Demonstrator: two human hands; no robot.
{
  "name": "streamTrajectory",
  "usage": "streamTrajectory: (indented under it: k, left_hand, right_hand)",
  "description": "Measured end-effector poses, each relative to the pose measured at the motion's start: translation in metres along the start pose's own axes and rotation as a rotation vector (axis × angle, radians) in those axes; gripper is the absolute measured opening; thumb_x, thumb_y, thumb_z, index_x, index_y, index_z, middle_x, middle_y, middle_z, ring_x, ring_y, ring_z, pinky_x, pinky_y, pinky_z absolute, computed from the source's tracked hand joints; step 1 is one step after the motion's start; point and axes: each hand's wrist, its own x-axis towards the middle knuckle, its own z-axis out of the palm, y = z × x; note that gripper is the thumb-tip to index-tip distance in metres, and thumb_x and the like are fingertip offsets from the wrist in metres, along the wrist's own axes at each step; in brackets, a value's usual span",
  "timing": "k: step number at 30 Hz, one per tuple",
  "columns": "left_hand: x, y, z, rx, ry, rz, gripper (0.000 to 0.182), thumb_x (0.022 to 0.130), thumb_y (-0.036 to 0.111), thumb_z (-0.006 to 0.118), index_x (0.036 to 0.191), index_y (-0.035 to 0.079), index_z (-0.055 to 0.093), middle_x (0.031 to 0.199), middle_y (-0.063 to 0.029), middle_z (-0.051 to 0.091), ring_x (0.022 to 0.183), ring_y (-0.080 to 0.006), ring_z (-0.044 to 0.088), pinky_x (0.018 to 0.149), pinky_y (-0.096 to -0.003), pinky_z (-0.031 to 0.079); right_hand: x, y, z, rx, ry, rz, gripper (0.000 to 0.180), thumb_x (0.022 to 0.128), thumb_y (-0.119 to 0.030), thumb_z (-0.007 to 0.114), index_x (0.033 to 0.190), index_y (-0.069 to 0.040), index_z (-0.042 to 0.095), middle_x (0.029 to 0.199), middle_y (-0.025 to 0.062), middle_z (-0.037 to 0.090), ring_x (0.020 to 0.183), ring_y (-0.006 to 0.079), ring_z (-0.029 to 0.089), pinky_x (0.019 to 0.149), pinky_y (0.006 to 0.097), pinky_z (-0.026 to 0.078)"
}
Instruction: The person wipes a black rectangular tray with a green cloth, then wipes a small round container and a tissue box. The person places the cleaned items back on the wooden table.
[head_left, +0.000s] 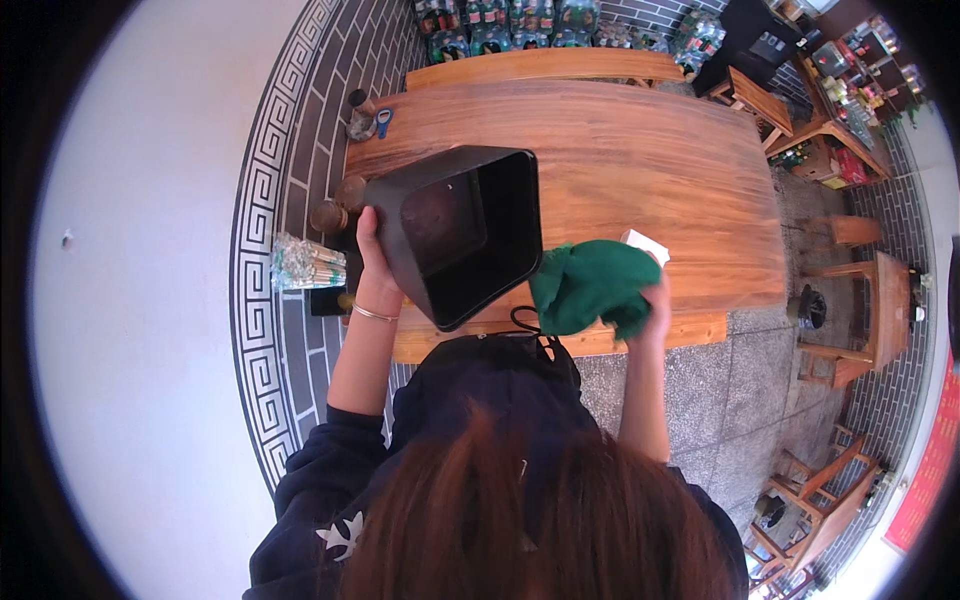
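My left hand grips a black square-mouthed plastic container by its side, above the wooden table. The container is tilted, its open mouth facing right; its inside is dark. A crumpled green cloth is bunched in my right hand. The cloth's left end is close to the container's lower right rim; I cannot tell whether they touch. Behind the cloth, a white object, partly hidden, shows near my right fingers.
Along the brick wall are a bundle of wrapped chopsticks, brown-lidded jars and a blue bottle opener. A wooden bench lines the far side, with bottle packs behind it. Wooden tables stand at right.
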Motion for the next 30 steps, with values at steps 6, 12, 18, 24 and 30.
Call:
streamTrajectory:
  k: [6, 12, 18, 24, 30]
  left_hand:
    - [0.008, -0.013, 0.026, 0.427, -0.331, -0.040, 0.078, 0.070, 0.059, 0.054, 0.126, 0.007, 0.042, 0.123, -0.0124, 0.050, 0.114, -0.0282, 0.047, 0.098, -0.0409, 0.037]
    - [0.000, -0.022, 0.078, 0.256, -0.393, 0.039, 0.084, 0.066, 0.043, 0.064, 0.130, -0.002, 0.033, 0.127, -0.0136, 0.045, 0.113, -0.0230, 0.047, 0.096, -0.0317, 0.038]
    - [-0.016, -0.017, 0.137, 0.369, -0.559, 0.130, 0.121, 0.053, 0.050, 0.073, 0.140, 0.000, 0.006, 0.139, -0.0132, 0.029, 0.124, -0.0218, 0.036, 0.103, -0.0332, 0.027]
    - [-0.038, -0.023, 0.149, 0.576, -0.691, 0.284, 0.125, 0.049, 0.049, 0.076, 0.140, -0.001, 0.006, 0.138, -0.0137, 0.028, 0.125, -0.0220, 0.036, 0.103, -0.0337, 0.026]
    - [-0.037, -0.019, 0.143, 0.716, -0.724, 0.384, 0.123, 0.043, 0.053, 0.075, 0.137, -0.005, 0.020, 0.136, -0.0177, 0.030, 0.125, -0.0277, 0.033, 0.102, -0.0362, 0.025]
  right_hand:
    - [-0.025, -0.045, 0.112, -0.765, -0.468, -0.367, 0.030, 0.079, -0.011, 0.055, 0.103, 0.008, 0.052, 0.114, 0.0211, 0.050, 0.105, 0.0315, 0.050, 0.090, 0.0363, 0.039]
    - [-0.015, -0.040, 0.150, -0.890, -0.643, -0.471, 0.053, 0.081, -0.003, 0.049, 0.128, 0.011, 0.029, 0.137, 0.0275, 0.025, 0.131, 0.0395, 0.017, 0.107, 0.0408, 0.018]
    - [-0.019, -0.043, 0.162, -1.102, -0.395, -0.609, 0.047, 0.071, 0.000, 0.051, 0.117, 0.006, 0.042, 0.123, 0.0237, 0.044, 0.119, 0.0397, 0.038, 0.096, 0.0416, 0.034]
    - [-0.011, -0.034, 0.149, -1.227, -0.410, -0.647, 0.033, 0.071, -0.004, 0.055, 0.105, 0.000, 0.055, 0.104, 0.0160, 0.058, 0.098, 0.0303, 0.055, 0.083, 0.0361, 0.045]
    - [-0.031, -0.036, 0.136, -0.988, -0.296, -0.556, 0.032, 0.072, -0.009, 0.059, 0.103, 0.000, 0.056, 0.099, 0.0134, 0.059, 0.093, 0.0253, 0.057, 0.080, 0.0336, 0.045]
